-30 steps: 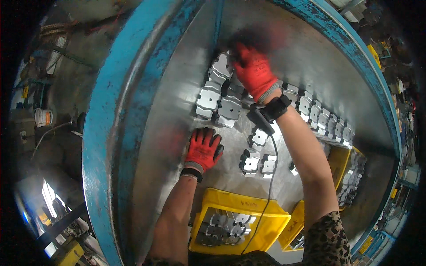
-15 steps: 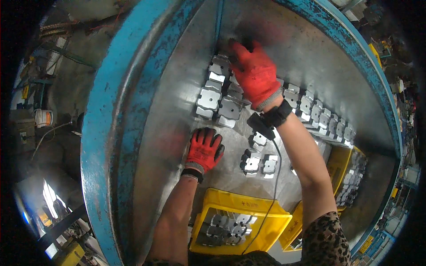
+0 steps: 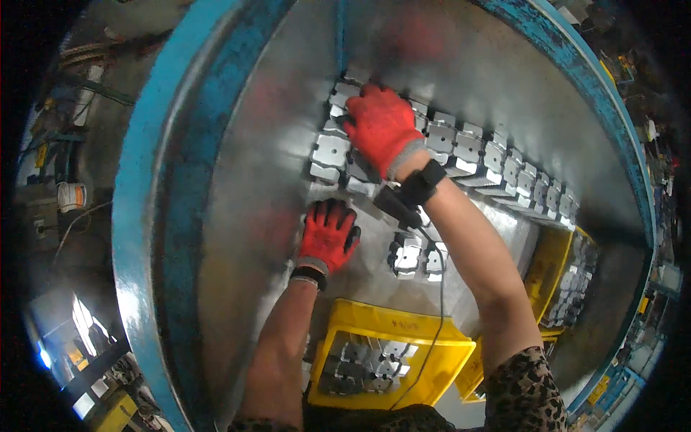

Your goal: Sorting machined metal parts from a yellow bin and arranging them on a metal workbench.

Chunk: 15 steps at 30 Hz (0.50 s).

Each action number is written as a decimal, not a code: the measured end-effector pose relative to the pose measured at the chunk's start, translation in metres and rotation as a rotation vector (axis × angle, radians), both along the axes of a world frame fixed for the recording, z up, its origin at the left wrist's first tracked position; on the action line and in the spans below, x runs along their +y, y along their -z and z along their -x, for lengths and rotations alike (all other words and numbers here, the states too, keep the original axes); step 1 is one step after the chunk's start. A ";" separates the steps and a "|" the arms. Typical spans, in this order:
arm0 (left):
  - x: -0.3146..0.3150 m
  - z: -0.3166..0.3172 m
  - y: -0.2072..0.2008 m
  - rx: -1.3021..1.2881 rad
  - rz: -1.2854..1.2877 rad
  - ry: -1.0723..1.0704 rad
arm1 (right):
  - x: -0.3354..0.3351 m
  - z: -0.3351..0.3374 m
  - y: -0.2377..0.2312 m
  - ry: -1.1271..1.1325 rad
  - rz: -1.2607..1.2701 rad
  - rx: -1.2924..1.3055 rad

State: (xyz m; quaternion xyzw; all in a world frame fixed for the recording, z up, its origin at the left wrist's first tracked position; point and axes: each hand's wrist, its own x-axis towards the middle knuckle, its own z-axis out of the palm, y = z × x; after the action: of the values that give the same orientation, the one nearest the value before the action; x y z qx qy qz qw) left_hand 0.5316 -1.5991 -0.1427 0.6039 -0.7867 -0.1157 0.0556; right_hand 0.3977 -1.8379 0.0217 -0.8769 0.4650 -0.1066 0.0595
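Stacks of notched metal plates (image 3: 332,150), each visible top face with a small round hole, are standing in the upper middle of the frame, and I am watching the right hand (image 3: 381,129) working over them. Its red glove is facing me with the back of the hand up, and the fingers are bending down among the plates. Their tips are mostly hiding from my view, so I am not able to tell how far they are opening or whether they are gripping a plate.

Left of centre, the left hand (image 3: 329,241) is lying palm down on the bare metal floor (image 3: 374,288) of the blue-rimmed bin (image 3: 144,216). Its dark-tipped fingers are stretching forward, slightly apart, and I am seeing nothing in their hold. They are pointing toward the stacks, just short of the nearest plates.

A long row of similar plates (image 3: 468,147) is running from the right hand toward the right of the frame. Two small stacks (image 3: 407,256) are sitting side by side near the centre. A yellow crate (image 3: 446,360) is holding more plates at lower middle, and another yellow crate (image 3: 543,263) is standing at the right. A black cable (image 3: 440,288) is trailing down from the right wrist's black device (image 3: 417,187).
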 end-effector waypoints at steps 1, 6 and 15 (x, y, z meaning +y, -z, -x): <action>-0.001 0.000 0.000 -0.015 -0.002 0.006 | -0.002 0.000 0.001 -0.067 0.116 0.023; -0.002 0.001 0.000 0.032 -0.005 -0.024 | 0.002 0.049 -0.003 -0.043 -0.033 -0.301; -0.002 0.005 0.001 0.000 0.066 -0.021 | 0.126 0.220 0.071 0.248 -0.421 -0.168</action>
State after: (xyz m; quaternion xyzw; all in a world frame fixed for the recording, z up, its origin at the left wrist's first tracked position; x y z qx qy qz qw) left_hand 0.5267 -1.6012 -0.1438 0.6100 -0.7836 -0.0891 0.0768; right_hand 0.1774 -1.7115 -0.0495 -0.7694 0.5744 -0.0866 0.2655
